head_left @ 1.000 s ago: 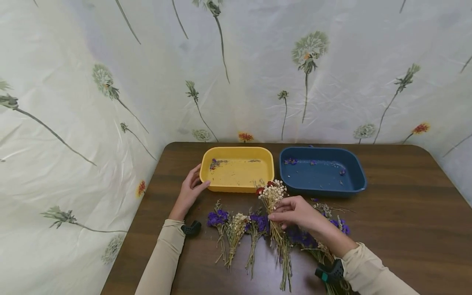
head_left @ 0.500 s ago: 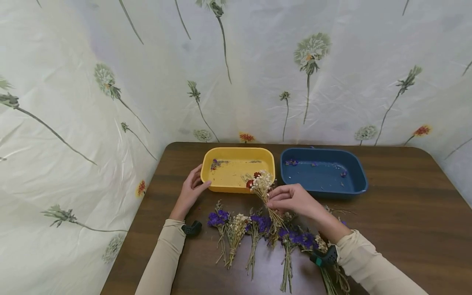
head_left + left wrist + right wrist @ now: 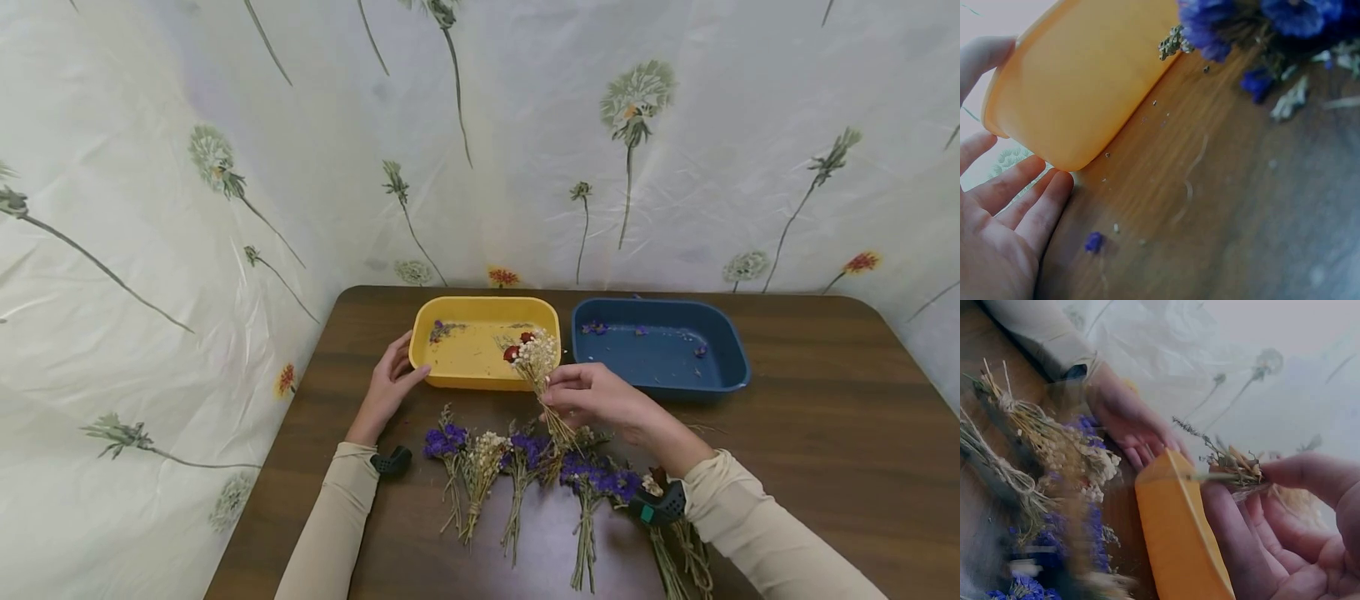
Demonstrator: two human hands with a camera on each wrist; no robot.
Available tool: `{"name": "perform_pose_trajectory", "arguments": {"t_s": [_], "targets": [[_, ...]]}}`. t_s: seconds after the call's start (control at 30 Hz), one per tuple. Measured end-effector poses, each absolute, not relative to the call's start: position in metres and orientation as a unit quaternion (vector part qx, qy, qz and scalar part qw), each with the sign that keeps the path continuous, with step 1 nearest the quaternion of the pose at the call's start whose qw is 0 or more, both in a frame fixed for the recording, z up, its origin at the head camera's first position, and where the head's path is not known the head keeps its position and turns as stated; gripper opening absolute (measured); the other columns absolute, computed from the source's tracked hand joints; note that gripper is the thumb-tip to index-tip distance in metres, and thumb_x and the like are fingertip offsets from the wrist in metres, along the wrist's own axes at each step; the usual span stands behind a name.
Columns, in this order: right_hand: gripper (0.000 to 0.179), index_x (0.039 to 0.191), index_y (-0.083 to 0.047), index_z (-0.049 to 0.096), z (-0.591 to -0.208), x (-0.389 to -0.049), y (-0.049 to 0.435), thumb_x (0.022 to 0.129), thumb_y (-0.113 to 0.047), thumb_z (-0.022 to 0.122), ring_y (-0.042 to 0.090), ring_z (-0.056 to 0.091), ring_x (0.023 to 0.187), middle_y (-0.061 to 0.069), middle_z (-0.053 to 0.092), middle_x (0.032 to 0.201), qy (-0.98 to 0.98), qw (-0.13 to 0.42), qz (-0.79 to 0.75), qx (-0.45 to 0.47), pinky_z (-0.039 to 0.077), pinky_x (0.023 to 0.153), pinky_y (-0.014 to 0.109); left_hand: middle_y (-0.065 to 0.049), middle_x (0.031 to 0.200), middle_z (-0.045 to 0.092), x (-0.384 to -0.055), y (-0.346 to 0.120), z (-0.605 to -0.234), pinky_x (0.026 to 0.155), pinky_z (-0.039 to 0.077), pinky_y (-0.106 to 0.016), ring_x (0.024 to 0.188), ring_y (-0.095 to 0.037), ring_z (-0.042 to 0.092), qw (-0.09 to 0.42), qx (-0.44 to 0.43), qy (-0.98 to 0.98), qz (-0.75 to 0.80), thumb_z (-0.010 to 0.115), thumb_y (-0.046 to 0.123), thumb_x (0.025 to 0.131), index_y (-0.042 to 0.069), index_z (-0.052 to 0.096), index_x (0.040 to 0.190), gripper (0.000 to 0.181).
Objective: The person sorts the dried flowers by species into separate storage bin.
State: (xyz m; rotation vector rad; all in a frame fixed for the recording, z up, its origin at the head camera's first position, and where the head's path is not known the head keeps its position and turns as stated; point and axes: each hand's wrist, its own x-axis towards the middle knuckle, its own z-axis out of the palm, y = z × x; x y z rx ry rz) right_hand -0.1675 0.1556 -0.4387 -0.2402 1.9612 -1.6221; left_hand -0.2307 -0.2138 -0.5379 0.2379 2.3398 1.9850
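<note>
Pointing to upper left, the bouquet (image 3: 537, 358) pinched in the right hand (image 3: 592, 396) overlaps the yellow tray (image 3: 468, 382); the left hand (image 3: 388, 382), loosely extended, touches it.

From where I stand, I can read no lettering, label, brand or number anywhere: none on the yellow tray (image 3: 465, 382), none on the blue tray (image 3: 660, 390) right beside it, none on the patterned sheet (image 3: 517, 167) behind it.

Head view evenly lit; pale glare on worktop (image 3: 551, 537). Wrist views dimmer, hazy; right one's flowers (image 3: 1096, 534) blurred.
</note>
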Motion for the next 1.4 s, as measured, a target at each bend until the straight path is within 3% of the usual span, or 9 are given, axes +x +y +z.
{"name": "perform_pose_trajectory", "arguments": {"t_s": [0.17,0.23,0.37,0.6,0.8,1.13,1.4], "targets": [[0.029,0.113,-0.004,0.049,-0.437,-0.168,0.151,0.103,-0.027,0.064,0.015,0.059,0.083,0.003,0.058,0.097,0.718,0.303,-0.619,-0.094,0.064,0.076,0.039,-0.017,0.157,0.048,-0.234,-0.215,-0.538,0.101,0.051,-0.017,0.142,-0.036,0.050,0.050,0.073,0.757,0.648,0.071,0.021,0.100,0.023,0.033,0.163,0.074],[0.030,0.113,-0.005,0.047,-0.437,-0.168,0.149,0.104,-0.028,0.063,0.015,0.055,0.080,0.004,0.052,0.093,0.722,0.299,-0.618,-0.091,0.064,0.078,0.042,-0.019,0.158,0.047,-0.234,-0.216,-0.538,0.101,0.052,-0.018,0.143,-0.037,0.049,0.056,0.073,0.755,0.649,0.071,0.020,0.099,0.021,0.032,0.163,0.075],[0.036,0.122,-0.003,0.048,-0.436,-0.169,0.149,0.103,-0.029,0.064,0.014,0.058,0.081,0.002,0.057,0.091,0.737,0.283,-0.607,-0.089,0.063,0.081,0.044,-0.018,0.158,0.047,-0.234,-0.216,-0.538,0.102,0.051,-0.019,0.143,-0.036,0.049,0.054,0.072,0.756,0.648,0.071,0.020,0.099,0.022,0.032,0.163,0.075],[0.041,0.126,0.002,0.051,-0.436,-0.183,0.146,0.102,-0.027,0.067,0.014,0.052,0.070,-0.001,0.061,0.078,0.757,0.266,-0.584,-0.119,0.047,0.067,0.033,-0.012,0.153,0.053,-0.231,-0.216,-0.538,0.106,0.052,-0.026,0.139,-0.032,0.053,0.029,0.081,0.761,0.643,0.072,0.024,0.099,0.027,0.038,0.160,0.070],[0.051,0.136,0.003,0.057,-0.437,-0.202,0.142,0.099,-0.028,0.071,0.017,0.071,0.087,0.004,0.077,0.102,0.767,0.267,-0.574,-0.105,0.061,0.083,0.042,-0.013,0.155,0.051,-0.231,-0.216,-0.538,0.109,0.052,-0.032,0.141,-0.032,0.052,0.035,0.080,0.760,0.645,0.072,0.023,0.099,0.028,0.037,0.160,0.071],[0.044,0.130,-0.003,0.071,-0.438,-0.234,0.126,0.094,-0.028,0.078,0.018,0.075,0.096,0.011,0.077,0.121,0.787,0.258,-0.550,-0.105,0.062,0.091,0.044,-0.016,0.156,0.050,-0.233,-0.216,-0.540,0.109,0.052,-0.031,0.142,-0.034,0.051,0.043,0.075,0.755,0.650,0.071,0.020,0.100,0.026,0.034,0.162,0.072],[0.041,0.129,-0.009,0.074,-0.441,-0.254,0.111,0.093,-0.030,0.078,0.019,0.075,0.105,0.010,0.073,0.130,0.796,0.262,-0.538,-0.090,0.060,0.095,0.039,-0.014,0.154,0.052,-0.231,-0.215,-0.539,0.114,0.048,-0.045,0.140,-0.032,0.052,0.032,0.075,0.760,0.645,0.072,0.026,0.099,0.029,0.037,0.160,0.071]]}}
